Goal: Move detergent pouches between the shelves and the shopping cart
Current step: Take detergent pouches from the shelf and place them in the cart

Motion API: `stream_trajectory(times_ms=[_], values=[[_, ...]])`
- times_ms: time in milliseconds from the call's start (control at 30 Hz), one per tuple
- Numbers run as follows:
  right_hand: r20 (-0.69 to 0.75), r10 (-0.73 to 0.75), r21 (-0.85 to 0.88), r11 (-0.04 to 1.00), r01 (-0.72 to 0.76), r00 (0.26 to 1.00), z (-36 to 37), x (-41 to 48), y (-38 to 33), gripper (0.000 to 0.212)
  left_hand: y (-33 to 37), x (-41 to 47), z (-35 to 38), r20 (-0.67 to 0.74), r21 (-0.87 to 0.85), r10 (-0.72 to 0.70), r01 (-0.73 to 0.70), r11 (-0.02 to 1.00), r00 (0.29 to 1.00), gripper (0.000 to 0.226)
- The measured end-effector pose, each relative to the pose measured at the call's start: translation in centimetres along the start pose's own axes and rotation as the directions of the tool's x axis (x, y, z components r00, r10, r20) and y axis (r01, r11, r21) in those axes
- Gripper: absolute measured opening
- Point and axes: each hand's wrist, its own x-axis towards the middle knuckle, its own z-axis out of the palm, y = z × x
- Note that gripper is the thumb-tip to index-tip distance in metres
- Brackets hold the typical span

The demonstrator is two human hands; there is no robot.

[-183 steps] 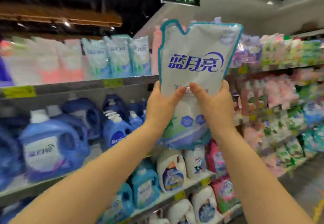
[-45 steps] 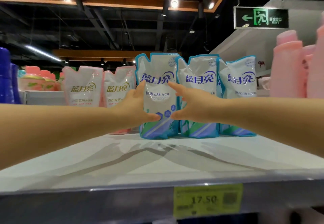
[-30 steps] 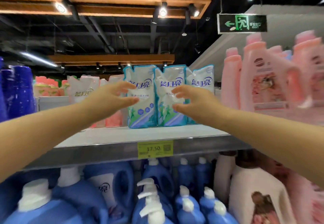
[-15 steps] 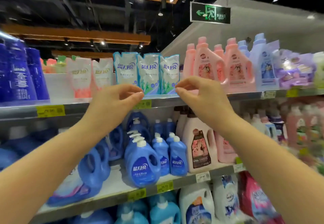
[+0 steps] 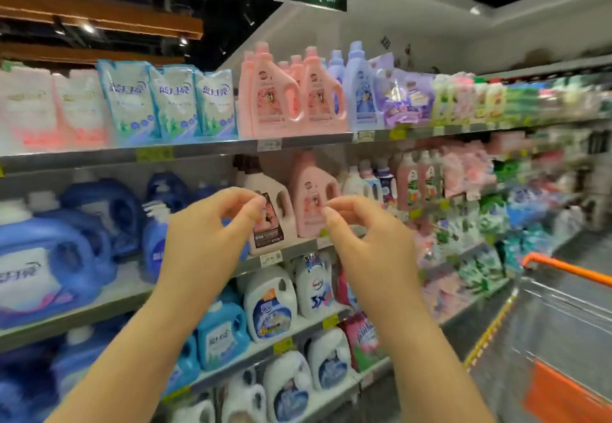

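Three pouches (image 5: 172, 101) on top shelf (image 5: 205, 150). Your left hand (image 5: 205, 240) and right hand (image 5: 371, 250): loosely curled, empty. Cart (image 5: 569, 316) contents hidden.

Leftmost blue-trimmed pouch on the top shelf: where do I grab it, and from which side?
Come from the front and take the leftmost blue-trimmed pouch by both side edges around mid-height. It stands upright facing the aisle, and the middle pouch crowds its right edge, so probably draw it straight forward.
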Motion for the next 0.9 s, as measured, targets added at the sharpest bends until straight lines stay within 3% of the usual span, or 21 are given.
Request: stream_trajectory(times_ms=[267,500,733,833,900], values=[[-0.109,0.245,-0.236,0.935,-0.264,0.964,-16.0,-10.0,8.2,0.007,10.0,-12.4,15.6,0.219,-0.176,-0.031,0.071,0.982,0.975,0.012],[-0.234,0.491,-0.303,0.783,-0.543,0.839,-22.5,-15.8,16.3,0.007,12.3,-19.1,26.7,0.495,-0.171,-0.038,0.140,0.975,0.868,0.015],[-0.383,0.678,-0.261,0.573,-0.777,0.628,-25.4,-18.5,27.0,0.010,9.2,-23.2,39.8,0.707,-0.093,-0.066,0.185,0.978,0.704,0.017],[-0.365,0.809,-0.184,0.423,-0.887,0.462,-24.4,-20.0,33.1,0.016,5.0,-25.6,45.5,0.797,0.020,-0.147,0.219,0.976,0.585,0.021],[-0.327,0.892,-0.110,0.292,-0.950,0.312,-22.5,-21.4,37.4,0.026,1.0,-27.8,48.8,0.864,0.143,-0.222,0.204,0.969,0.451,0.036]])
